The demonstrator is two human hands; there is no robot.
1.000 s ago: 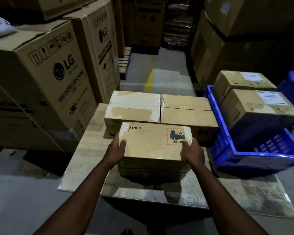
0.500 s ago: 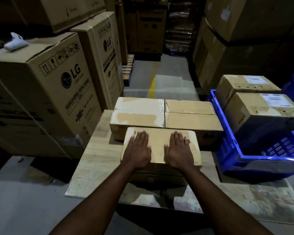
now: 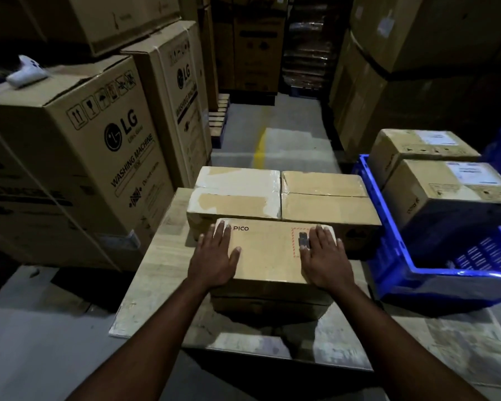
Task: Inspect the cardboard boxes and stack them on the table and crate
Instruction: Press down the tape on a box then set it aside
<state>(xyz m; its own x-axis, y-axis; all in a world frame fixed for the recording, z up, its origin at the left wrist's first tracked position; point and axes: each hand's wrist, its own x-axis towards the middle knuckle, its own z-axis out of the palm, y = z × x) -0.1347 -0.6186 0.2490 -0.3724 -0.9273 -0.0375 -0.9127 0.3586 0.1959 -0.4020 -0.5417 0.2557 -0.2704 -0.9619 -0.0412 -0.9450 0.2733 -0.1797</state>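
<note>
PICO box (image 3: 268,256): on a lower box (image 3: 272,306) on the worktop (image 3: 162,256), long way left-right | left hand (image 3: 214,260): flat on left end | right hand (image 3: 326,260): flat on right end | both grip nothing

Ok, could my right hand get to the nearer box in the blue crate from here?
Probably yes. The right hand lies flat on the PICO box, holding nothing; the nearer box in the blue crate sits to its right, top exposed, with nothing standing between them.
</note>
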